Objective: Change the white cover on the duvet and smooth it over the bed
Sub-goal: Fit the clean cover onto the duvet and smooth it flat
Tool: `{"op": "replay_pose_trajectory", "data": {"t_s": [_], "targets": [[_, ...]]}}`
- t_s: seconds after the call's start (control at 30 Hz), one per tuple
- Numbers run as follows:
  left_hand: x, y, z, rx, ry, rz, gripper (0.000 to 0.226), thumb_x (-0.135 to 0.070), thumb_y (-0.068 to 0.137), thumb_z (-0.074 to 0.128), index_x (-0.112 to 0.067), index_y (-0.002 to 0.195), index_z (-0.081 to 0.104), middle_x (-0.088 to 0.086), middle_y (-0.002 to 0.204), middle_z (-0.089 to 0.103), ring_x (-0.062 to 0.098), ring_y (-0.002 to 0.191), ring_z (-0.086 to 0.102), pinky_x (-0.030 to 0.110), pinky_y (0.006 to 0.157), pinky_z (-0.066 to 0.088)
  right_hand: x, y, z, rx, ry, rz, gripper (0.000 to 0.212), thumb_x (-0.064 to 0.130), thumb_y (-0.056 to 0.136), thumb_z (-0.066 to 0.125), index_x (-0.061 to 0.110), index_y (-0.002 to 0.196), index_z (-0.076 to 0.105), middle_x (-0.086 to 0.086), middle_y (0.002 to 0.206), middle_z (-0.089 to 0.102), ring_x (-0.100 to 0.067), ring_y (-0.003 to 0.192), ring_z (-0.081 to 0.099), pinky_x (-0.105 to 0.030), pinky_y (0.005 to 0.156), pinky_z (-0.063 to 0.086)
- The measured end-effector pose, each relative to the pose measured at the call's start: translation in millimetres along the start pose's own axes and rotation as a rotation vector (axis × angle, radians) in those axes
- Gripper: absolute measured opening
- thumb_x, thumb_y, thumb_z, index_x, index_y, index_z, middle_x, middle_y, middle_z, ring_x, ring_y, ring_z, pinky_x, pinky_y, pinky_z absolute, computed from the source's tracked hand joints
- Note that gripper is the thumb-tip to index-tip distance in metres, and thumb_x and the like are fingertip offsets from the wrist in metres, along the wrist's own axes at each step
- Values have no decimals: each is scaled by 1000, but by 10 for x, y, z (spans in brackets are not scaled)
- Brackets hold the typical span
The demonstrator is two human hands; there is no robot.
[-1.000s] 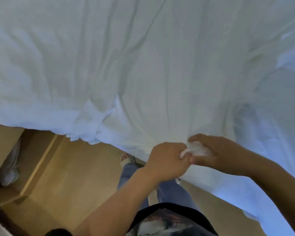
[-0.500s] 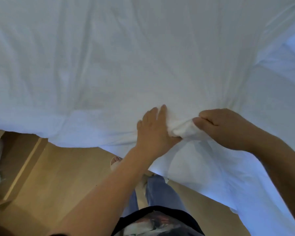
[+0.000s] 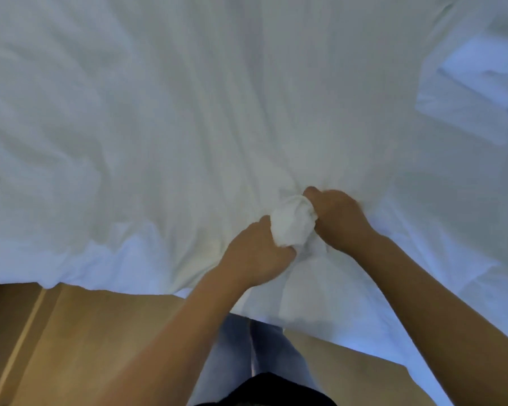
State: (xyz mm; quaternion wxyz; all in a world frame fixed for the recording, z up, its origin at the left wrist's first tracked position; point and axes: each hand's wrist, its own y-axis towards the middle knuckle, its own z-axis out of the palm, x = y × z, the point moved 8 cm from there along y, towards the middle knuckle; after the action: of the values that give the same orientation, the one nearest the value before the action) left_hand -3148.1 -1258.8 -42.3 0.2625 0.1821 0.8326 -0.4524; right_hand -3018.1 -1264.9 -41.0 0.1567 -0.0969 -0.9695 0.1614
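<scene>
White cover (image 3: 188,112) is gathered at its near edge into a tight wad (image 3: 292,227), and that wad is clamped from both sides. The left grip (image 3: 258,253) is curled round its near-left end and the right grip (image 3: 338,218) is closed on its far-right end, the two nearly touching.

From the wad, long shallow creases fan out towards the far side, which suggests that the cloth is being drawn taut from this one spot. The material is judged to be thin woven cotton or similar: soft, limp and light, with no stiffness of its own, so it is expected to follow any pull and to sag wherever it is let go. A smooth weave like this may slip through a light pinch, so a full handful at a hem or corner is judged the safer hold. Whether the duvet lies inside cannot be told.

Further out, the cover is spread over nearly the whole bed, which is hidden beneath it. Its near edge hangs loose above the wooden floor (image 3: 100,332). At the far right a bluish-white fold of fabric (image 3: 475,92) is raised above the flat part. Blue jeans (image 3: 247,347) are seen below the arms.
</scene>
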Motion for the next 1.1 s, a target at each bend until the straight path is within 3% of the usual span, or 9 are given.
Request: {"op": "replay_pose_trajectory", "data": {"t_s": [0.07, 0.2, 0.3, 0.37, 0.53, 0.6, 0.7, 0.9, 1.1], "targets": [[-158, -12, -60, -147, 113, 63, 80, -46, 72, 68, -26, 139, 29, -4, 127, 44, 20, 115, 46, 37, 94, 42, -159, 51, -160, 15, 59, 97, 7, 15, 90, 45, 16, 88, 38, 1, 67, 45, -26, 64, 44, -33, 56, 28], [-561, 91, 197, -228, 162, 206, 109, -59, 69, 68, -20, 150, 7, 5, 142, 31, 22, 130, 30, 37, 104, 28, -469, -261, -369, 191, -60, 171, 22, 27, 84, 49, 25, 67, 35, 10, 65, 41, -15, 61, 41, -26, 51, 23], [-698, 326, 342, -232, 446, 231, 63, -41, 89, 52, -15, 141, 29, 7, 122, 49, 27, 113, 48, 34, 86, 32, -534, -438, -252, 306, -81, 225, 9, 33, 90, 46, 26, 88, 42, 3, 89, 57, -21, 80, 51, -27, 61, 31], [-606, 492, 343, -190, 513, 203, 31, -24, 93, 43, -15, 123, 46, 6, 115, 57, 28, 106, 57, 33, 80, 36, -570, -468, -110, 263, -71, 216, 25, 34, 92, 48, 21, 114, 45, -2, 111, 56, -22, 100, 52, -28, 75, 34], [-348, 644, 213, -232, 274, 107, 27, -25, 93, 42, -17, 116, 51, 5, 113, 61, 28, 107, 58, 34, 85, 43, -1082, -857, -164, -166, 176, 363, 64, 19, 75, 75, 9, 133, 49, -14, 129, 50, -34, 122, 43, -35, 99, 28], [-359, 638, 229, -300, 179, 87, 23, -26, 92, 45, -18, 112, 52, 4, 107, 64, 29, 102, 60, 33, 81, 43, -1422, -1090, -47, -172, 180, 516, 76, 28, 74, 77, 11, 139, 42, -16, 137, 44, -36, 129, 36, -42, 104, 28], [-339, 684, 177, -449, -9, 8, 23, -28, 92, 48, -17, 110, 55, 9, 107, 66, 32, 101, 60, 34, 78, 41, -1794, -1304, 328, 33, 152, 611, 95, 53, 76, 69, 23, 150, 19, -9, 153, 24, -27, 139, 19, -40, 109, 24], [-130, 670, -5, -834, -246, -306, 32, -31, 92, 48, -10, 115, 56, 13, 117, 61, 33, 108, 56, 31, 80, 36, -2330, -1389, 653, 105, -19, 465, 81, 48, 89, 49, 22, 151, 4, -8, 158, 9, -25, 143, 14, -36, 110, 23], [-836, 302, 523, -1003, 140, -135, 66, -11, 76, 68, -6, 136, 43, 20, 129, 49, 39, 121, 44, 51, 100, 34, -2423, -1326, 669, 187, 32, 180, 77, 53, 94, 38, 17, 151, 0, -5, 159, 3, -20, 145, 8, -33, 114, 14]]}}
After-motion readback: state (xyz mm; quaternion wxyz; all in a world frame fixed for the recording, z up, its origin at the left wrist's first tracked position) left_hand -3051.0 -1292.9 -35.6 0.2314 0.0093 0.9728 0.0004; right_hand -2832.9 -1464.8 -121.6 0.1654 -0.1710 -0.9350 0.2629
